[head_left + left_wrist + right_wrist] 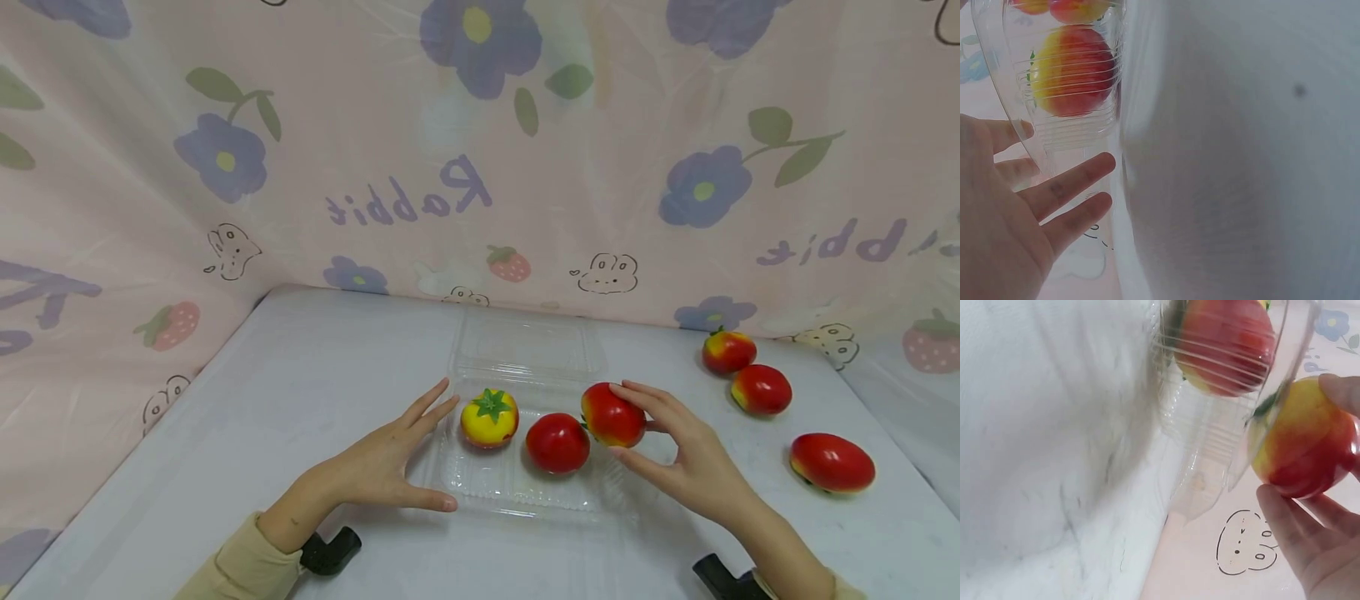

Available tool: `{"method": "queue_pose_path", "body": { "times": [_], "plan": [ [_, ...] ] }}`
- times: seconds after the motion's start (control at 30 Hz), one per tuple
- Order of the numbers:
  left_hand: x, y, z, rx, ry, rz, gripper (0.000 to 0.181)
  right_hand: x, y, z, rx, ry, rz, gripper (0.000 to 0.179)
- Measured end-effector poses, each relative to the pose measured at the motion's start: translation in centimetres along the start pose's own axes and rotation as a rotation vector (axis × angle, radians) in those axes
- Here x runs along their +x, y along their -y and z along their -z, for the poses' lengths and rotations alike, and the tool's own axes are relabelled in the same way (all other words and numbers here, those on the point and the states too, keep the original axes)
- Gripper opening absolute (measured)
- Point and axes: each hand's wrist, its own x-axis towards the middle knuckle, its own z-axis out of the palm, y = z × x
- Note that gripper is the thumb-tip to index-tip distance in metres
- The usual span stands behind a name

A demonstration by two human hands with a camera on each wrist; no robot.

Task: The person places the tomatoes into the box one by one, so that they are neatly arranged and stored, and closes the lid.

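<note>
My right hand (pixel 686 454) grips a red tomato (pixel 612 415) between thumb and fingers, over the right end of a clear plastic clamshell box (pixel 517 498). In the right wrist view this tomato (pixel 1307 440) shows a yellow side and a green stem, right at the box's rim. Two more tomatoes lie in the box: a yellow-topped one (pixel 489 419) with a green star-shaped calyx at left, and a red one (pixel 557 443) in the middle. Fingers spread, my left hand (pixel 382 462) is beside the box's left end, its fingertips close to the wall.
The box's clear lid (pixel 528 343) lies folded back behind it. Along the right of the white table (pixel 360 358) are three more red tomatoes: one at the back (pixel 728 352), one in front of it (pixel 761 390) and an oblong one (pixel 832 462). A patterned curtain (pixel 390 125) hangs behind.
</note>
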Motion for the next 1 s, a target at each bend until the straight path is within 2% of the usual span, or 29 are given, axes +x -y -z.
{"method": "queue_pose_path", "body": {
  "times": [0.57,0.83,1.0],
  "plan": [
    [0.0,0.2,-0.1,-0.002,0.001,-0.003,0.109,0.6,-0.1,-1.8,-0.007,0.030,0.065,0.068],
    [0.0,0.2,-0.1,-0.002,-0.004,-0.003,0.110,0.7,-0.2,-2.4,-0.004,0.027,0.064,0.052],
    [-0.1,0.2,-0.1,-0.001,-0.006,-0.006,0.109,0.6,-0.2,-2.5,0.013,0.031,0.055,0.050]
  ]
}}
